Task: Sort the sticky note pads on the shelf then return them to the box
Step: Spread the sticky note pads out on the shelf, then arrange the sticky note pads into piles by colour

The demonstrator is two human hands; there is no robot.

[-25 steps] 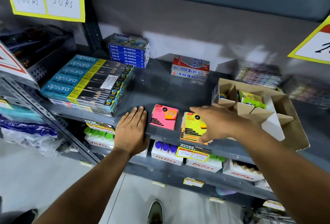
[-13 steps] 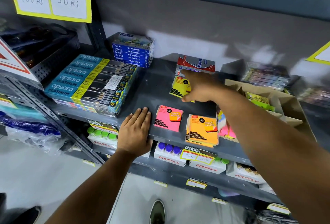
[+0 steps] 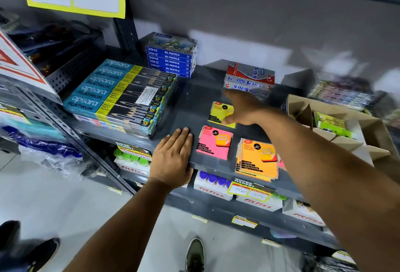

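A yellow sticky note pad [image 3: 219, 113] lies flat on the grey shelf [image 3: 194, 98]. My right hand [image 3: 242, 109] hovers over its right side, fingers spread, thumb touching its near edge. In front of it lies a pink pad [image 3: 213, 142]. To the right, a fanned stack of orange pads [image 3: 257, 159] sits at the shelf's front edge, and a bit of another pink pad [image 3: 281, 163] shows behind my right forearm. My left hand [image 3: 175, 154] rests flat on the shelf edge, left of the pink pad. The cardboard box [image 3: 372, 124] at right holds green pads [image 3: 331, 123].
Apsara pencil boxes [image 3: 121, 96] are stacked at left, blue oil pastel boxes [image 3: 171, 57] at the back, red and silver Softek boxes [image 3: 249, 81] behind the yellow pad. Glue bottle cartons [image 3: 213, 187] fill the lower shelf. Price signs hang above.
My right hand has set the yellow pad down behind the pink one and spread its fingers over it. The left hand has stayed put on the shelf edge.
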